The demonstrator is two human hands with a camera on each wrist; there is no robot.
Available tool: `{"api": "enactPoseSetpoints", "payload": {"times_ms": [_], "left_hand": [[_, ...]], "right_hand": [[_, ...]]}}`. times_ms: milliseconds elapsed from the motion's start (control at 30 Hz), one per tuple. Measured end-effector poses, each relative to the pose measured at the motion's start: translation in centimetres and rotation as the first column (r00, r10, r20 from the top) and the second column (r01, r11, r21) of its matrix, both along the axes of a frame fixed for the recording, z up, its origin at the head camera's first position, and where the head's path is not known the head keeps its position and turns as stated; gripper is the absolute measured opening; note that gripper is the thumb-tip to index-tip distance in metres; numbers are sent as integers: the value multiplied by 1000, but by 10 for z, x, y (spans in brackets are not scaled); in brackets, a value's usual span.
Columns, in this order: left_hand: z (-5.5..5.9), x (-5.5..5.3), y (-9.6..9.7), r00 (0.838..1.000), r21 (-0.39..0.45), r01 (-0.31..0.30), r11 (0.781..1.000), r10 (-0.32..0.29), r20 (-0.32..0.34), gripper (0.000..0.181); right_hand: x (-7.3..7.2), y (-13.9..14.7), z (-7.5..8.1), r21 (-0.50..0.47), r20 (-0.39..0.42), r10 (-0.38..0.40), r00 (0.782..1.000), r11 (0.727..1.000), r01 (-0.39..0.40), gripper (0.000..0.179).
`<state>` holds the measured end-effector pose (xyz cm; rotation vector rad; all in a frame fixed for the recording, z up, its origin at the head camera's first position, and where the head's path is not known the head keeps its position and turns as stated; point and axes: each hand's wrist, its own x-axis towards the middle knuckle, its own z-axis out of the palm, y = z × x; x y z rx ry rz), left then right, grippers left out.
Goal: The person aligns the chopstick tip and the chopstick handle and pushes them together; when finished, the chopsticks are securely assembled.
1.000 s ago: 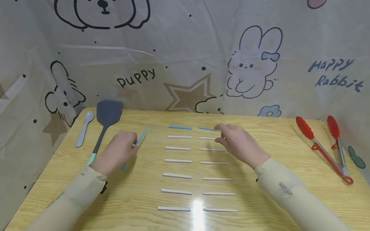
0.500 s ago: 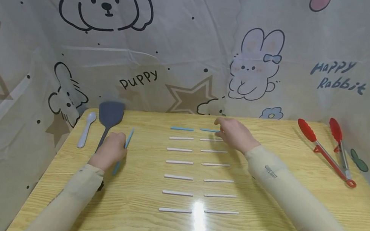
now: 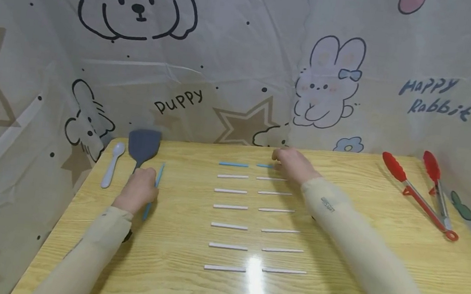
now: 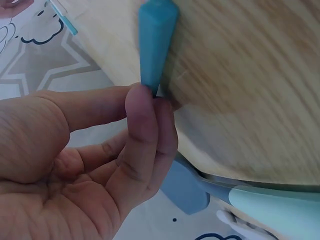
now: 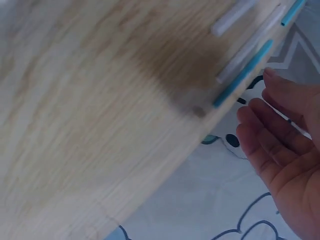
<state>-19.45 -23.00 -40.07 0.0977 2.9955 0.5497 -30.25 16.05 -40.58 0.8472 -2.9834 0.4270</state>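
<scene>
My left hand (image 3: 136, 190) is at the left of the table, beside the spatula. Its thumb and fingers pinch a slim blue stick (image 4: 159, 42), which slants along the hand's right side in the head view. My right hand (image 3: 294, 164) hovers by the far end of the right column of sticks, partly covering a blue stick (image 3: 264, 166). In the right wrist view its loosely bent fingers hold nothing and stand apart from that blue stick (image 5: 242, 74). Another blue stick (image 3: 233, 164) lies to its left, heading the left column. Nearer the front, pale sticks (image 3: 230, 207) lie in two columns.
A dark spatula (image 3: 144, 145) with a mint handle (image 4: 270, 205) and a pale spoon (image 3: 113, 164) lie at the left. Red-tipped tongs (image 3: 425, 207) rest spread at the right. A printed cloth (image 3: 245, 61) hangs behind the wooden table (image 3: 169, 265).
My left hand has carried its blue stick leftward to beside the spatula. My right hand has shifted slightly left and away from me over the far blue stick. The rows lie as before.
</scene>
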Motion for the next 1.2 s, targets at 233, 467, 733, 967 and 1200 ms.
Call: {"api": "enactPoseSetpoints", "payload": {"times_ms": [233, 467, 733, 967, 1200], "left_hand": [[-3, -2, -4, 1000, -6, 1, 1000, -2, -11, 30], [-3, -2, -4, 1000, -1, 15, 1000, -15, -24, 33], [0, -2, -5, 1000, -3, 3, 1000, -3, -4, 34], [0, -6, -6, 999, -24, -18, 1000, 19, 31, 18], [11, -6, 3, 1000, -28, -13, 1000, 13, -12, 28]], "right_hand": [[-8, -5, -10, 54, 0, -19, 1000, 998, 19, 12], [-9, -5, -14, 97, -40, -10, 999, 995, 14, 10], [-11, -6, -19, 141, -88, -2, 996, 990, 14, 9], [-10, -8, -23, 179, -153, 17, 988, 984, 11, 6], [-9, -6, -22, 196, -166, 31, 986, 981, 3, 12]]}}
